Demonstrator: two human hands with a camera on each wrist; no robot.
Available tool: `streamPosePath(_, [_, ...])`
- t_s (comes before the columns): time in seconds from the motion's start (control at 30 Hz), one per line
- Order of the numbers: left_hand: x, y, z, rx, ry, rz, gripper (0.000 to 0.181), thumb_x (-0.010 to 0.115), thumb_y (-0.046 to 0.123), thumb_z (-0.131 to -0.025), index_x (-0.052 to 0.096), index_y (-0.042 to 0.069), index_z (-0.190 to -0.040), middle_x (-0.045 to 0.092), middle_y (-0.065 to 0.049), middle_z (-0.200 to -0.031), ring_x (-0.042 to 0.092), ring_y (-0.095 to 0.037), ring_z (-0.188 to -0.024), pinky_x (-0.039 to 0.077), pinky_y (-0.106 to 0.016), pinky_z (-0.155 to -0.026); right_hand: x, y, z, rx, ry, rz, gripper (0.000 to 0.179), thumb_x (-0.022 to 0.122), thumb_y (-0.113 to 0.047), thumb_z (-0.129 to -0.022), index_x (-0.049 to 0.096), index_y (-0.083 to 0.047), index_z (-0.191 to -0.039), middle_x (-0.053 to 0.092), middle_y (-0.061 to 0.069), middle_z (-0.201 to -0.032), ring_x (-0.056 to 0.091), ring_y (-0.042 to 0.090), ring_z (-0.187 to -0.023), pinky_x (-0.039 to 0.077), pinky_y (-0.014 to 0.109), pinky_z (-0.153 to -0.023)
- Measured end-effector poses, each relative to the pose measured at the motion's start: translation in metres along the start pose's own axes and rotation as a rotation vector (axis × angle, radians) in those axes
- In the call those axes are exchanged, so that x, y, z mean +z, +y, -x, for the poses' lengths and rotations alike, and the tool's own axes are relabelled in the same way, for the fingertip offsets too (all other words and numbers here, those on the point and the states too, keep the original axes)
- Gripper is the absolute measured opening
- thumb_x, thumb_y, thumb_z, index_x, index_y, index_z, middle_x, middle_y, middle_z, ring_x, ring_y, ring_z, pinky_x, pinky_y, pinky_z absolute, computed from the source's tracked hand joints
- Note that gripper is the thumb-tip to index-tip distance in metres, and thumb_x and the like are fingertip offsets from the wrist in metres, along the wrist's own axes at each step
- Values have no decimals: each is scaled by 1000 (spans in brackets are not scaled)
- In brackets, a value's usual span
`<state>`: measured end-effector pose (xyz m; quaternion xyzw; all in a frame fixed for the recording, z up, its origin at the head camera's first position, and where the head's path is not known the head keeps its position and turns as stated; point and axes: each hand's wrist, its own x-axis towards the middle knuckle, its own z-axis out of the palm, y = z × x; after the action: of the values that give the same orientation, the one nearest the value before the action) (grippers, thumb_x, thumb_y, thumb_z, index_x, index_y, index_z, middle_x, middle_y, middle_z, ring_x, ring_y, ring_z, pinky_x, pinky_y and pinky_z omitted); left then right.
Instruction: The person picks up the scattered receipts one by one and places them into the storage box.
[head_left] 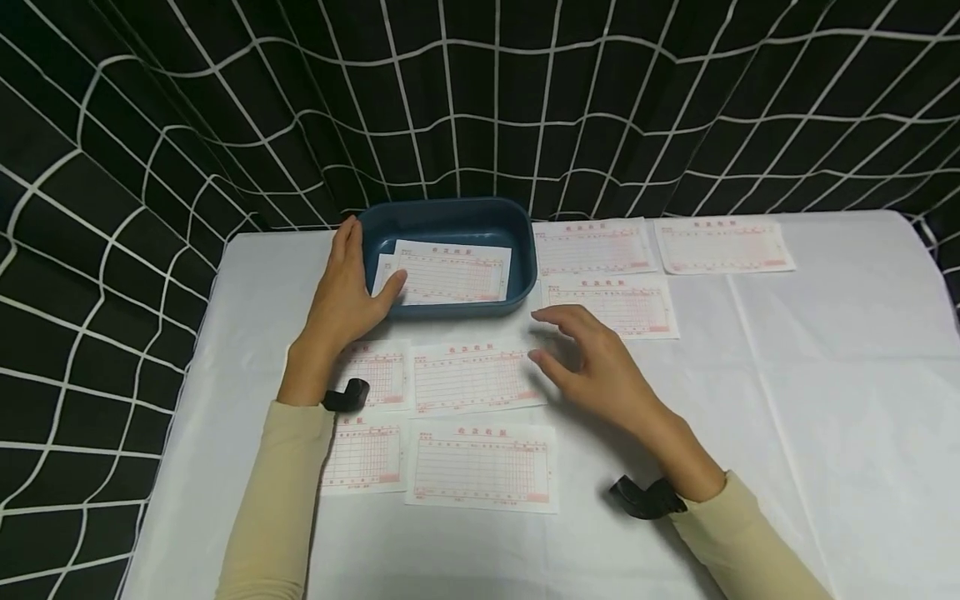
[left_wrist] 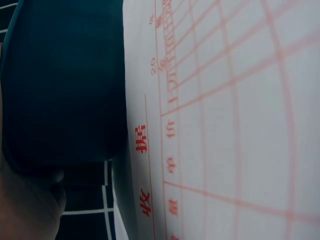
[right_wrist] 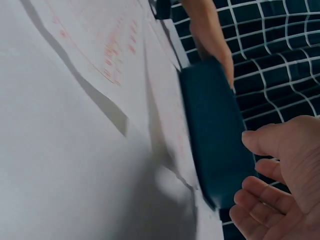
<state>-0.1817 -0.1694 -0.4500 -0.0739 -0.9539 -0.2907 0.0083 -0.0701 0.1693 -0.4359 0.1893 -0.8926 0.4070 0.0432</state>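
Small booth-like spot, apparently set up for recording. White-gridded black cloth [head_left: 480,92] stands at the back and both sides, close round a white-covered desk [head_left: 862,375]. Black wrist straps [head_left: 645,497] on the person fit a recording set-up. Slight office note: red-ruled paper forms [head_left: 480,379] laid out on the desk, more in a dark blue box [head_left: 465,309]. Kind of building beyond the cloth: cannot tell.
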Motion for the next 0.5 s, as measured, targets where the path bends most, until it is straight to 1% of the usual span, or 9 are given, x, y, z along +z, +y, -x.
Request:
streamPosePath(0.2, [0,2,-1,2,-4,-2,99,63,51,-99,14,1,-169,10,-13,-180,20,-34,-166,30,-58,-131,12,-3,10,16,-55,6,48,80,-15,-94,64,-5,-138,67,6,-138,63,24,-132,47,43,-113])
streamPosePath(0.27, [-1,1,-1,0,1,-4,99,63,52,-99,14,1,-169,10,-13,-179,20,-34,-166,30,-57,-131,16,-2,10,8,-69,8,48,79,-16,-94,64,-5,-139,67,6,-138,63,24,-131,47,43,-112])
streamPosePath(0.5, [-1,-2,-3,7,-2,5,100,62,53,-99,12,2,-169,9,-12,-180,19,-33,-167,28,-56,-132,29,2,14,21,-103,19,55,82,-20,-92,62,-8,-142,65,5,-141,60,24,-136,43,43,-118])
